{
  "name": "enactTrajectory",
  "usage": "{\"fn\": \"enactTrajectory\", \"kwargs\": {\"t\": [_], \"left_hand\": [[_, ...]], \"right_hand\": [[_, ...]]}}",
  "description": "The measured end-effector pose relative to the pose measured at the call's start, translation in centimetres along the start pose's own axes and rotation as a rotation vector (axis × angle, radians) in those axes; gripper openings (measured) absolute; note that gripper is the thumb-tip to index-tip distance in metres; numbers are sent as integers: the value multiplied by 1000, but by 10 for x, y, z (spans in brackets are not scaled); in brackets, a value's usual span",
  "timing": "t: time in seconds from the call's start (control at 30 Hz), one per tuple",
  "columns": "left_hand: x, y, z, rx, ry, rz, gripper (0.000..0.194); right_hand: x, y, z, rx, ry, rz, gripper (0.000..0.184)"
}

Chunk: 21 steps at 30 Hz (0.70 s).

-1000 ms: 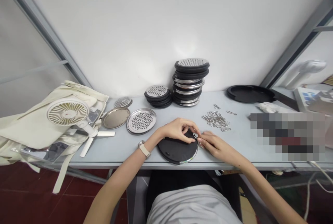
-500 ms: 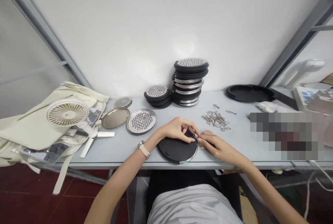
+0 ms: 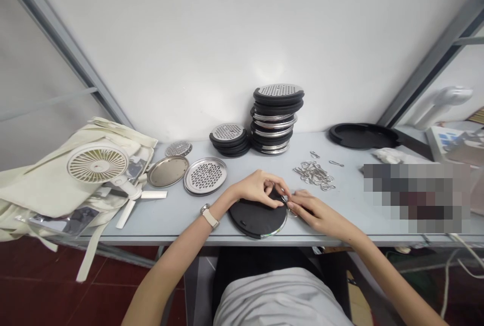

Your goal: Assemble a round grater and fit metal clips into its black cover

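A round black plate (image 3: 258, 217) with a shiny metal rim lies flat near the table's front edge. Across its upper part arches my left hand (image 3: 259, 188), its curled fingers and thumb closing at the plate's right edge. There my right hand (image 3: 308, 210) pinches a small metal wire clip (image 3: 291, 212) against the rim; fingers hide most of the clip. Beyond that hand lies a loose pile of similar wire clips (image 3: 314, 174), with a couple lying apart.
Behind stand a tall stack of black and metal discs (image 3: 274, 121) and a short stack (image 3: 229, 139). Perforated metal discs (image 3: 206, 176) lie to the left, near a handheld fan (image 3: 99, 164) on a cream bag (image 3: 49, 184). A black tray (image 3: 363, 137) sits at back right.
The clip at the plate's right edge has shifted slightly and shows less between the fingers. Both hands stay almost in place, and the plate has not moved.
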<state>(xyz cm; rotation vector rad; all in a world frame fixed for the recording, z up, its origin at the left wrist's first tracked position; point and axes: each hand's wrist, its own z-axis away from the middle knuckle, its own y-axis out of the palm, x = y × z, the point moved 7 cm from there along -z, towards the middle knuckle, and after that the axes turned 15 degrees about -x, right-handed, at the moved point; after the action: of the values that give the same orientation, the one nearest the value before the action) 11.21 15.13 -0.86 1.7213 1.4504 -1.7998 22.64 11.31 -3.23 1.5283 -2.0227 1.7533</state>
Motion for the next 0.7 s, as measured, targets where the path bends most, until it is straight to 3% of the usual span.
{"fn": "enactTrajectory", "kwargs": {"t": [0.27, 0.7], "left_hand": [[-5, 0, -2, -4, 68, -30, 38], [-2, -1, -1, -16, 51, -33, 36]], "right_hand": [[-6, -2, 0, -52, 75, -44, 35], [-6, -1, -1, -53, 32, -16, 37]]}}
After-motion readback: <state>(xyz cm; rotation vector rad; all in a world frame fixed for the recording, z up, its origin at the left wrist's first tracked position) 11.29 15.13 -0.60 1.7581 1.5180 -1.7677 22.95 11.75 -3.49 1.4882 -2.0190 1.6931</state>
